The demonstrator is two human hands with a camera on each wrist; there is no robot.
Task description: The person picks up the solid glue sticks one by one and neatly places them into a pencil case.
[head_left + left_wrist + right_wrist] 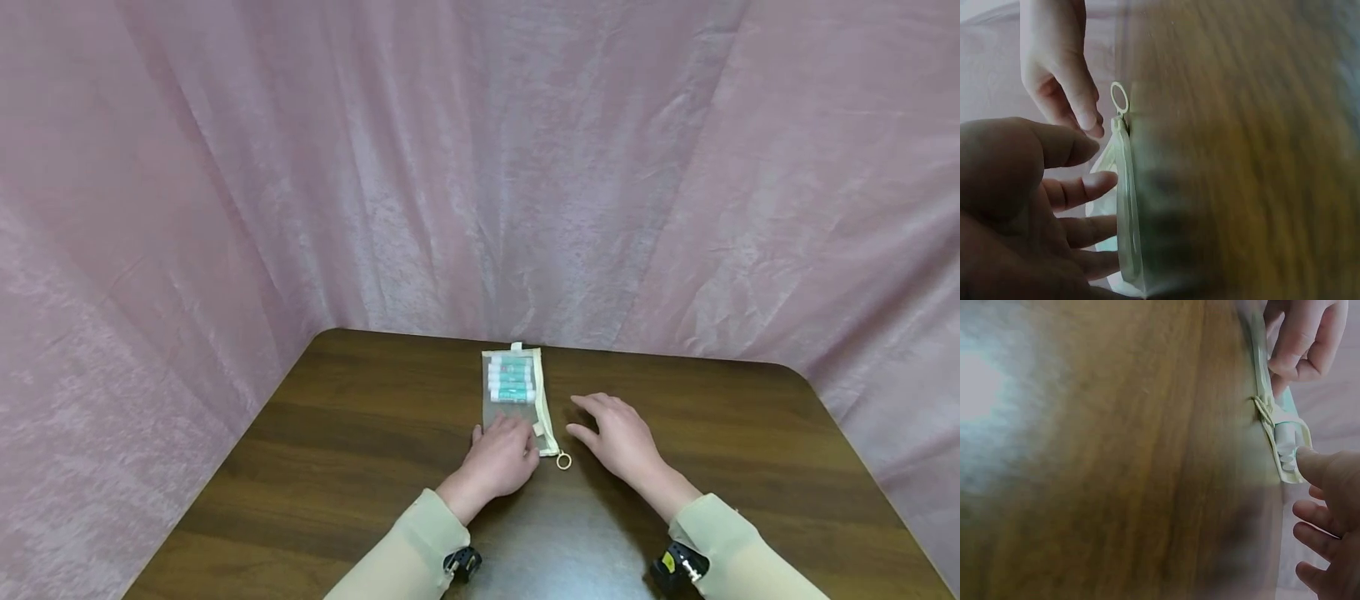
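A see-through zip pouch (547, 400) with cream edging lies on the table, several white-and-teal tubes (512, 380) stacked in its far half. At its near corner hangs a pale ring (564, 461), also visible in the left wrist view. My left hand (501, 457) rests on the near part of the pouch, its loosely extended fingers touching the top and its thumb apart from them. Just right of the pouch, my right hand (618, 435) hovers with fingers spread and holds nothing. The right wrist view shows white tube ends (1286, 437) within the pouch's cream edging.
The brown wooden table (360, 417) has rounded far corners. Pink velvety curtains (465, 167) hang behind it and at both sides. Dark wrist cameras (462, 563) sit at both cuffs.
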